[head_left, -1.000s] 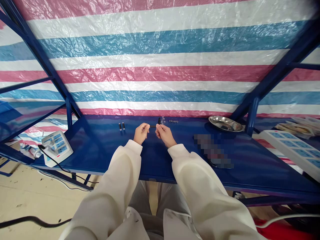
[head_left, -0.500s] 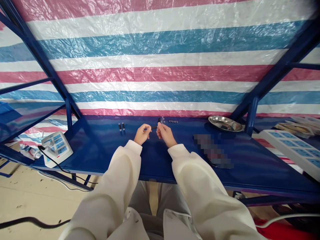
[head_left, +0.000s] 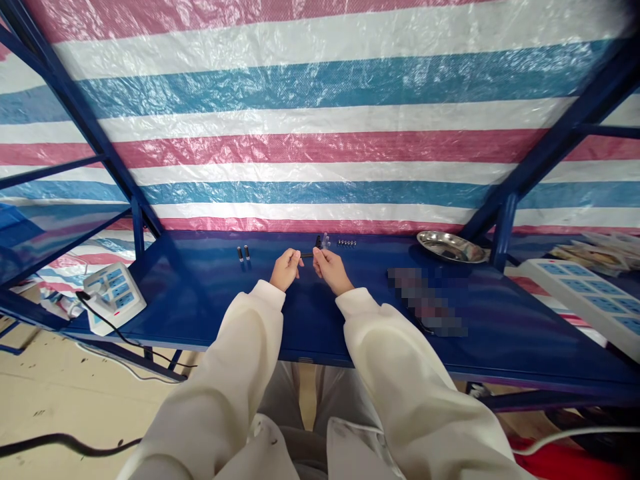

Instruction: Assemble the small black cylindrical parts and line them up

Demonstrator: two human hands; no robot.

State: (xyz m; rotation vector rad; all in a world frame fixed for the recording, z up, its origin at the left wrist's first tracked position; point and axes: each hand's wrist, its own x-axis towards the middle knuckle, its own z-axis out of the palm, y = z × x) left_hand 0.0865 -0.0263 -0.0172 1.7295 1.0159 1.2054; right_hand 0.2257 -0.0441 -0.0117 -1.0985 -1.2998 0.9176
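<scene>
Both my hands are held close together over the far middle of a blue metal shelf [head_left: 210, 300]. A thin dark rod [head_left: 307, 254] runs between them: my left hand [head_left: 286, 269] pinches its left end, my right hand [head_left: 327, 268] pinches its right end, where a small clear piece [head_left: 325, 241] also sits at the fingertips. Both hands have their fingers closed. Two small dark cylinders [head_left: 243, 253] stand left of my left hand. A short row of tiny dark parts [head_left: 347, 243] lies just beyond my right hand.
A round steel dish [head_left: 451, 247] sits at the back right by a blue upright. A blurred patch [head_left: 427, 301] lies right of my arms. White power strips rest at the left [head_left: 113, 294] and right [head_left: 585, 297]. A striped tarp [head_left: 320, 120] hangs behind.
My hands have drawn slightly closer together along the thin rod and sunk a little. Nothing else on the shelf has moved.
</scene>
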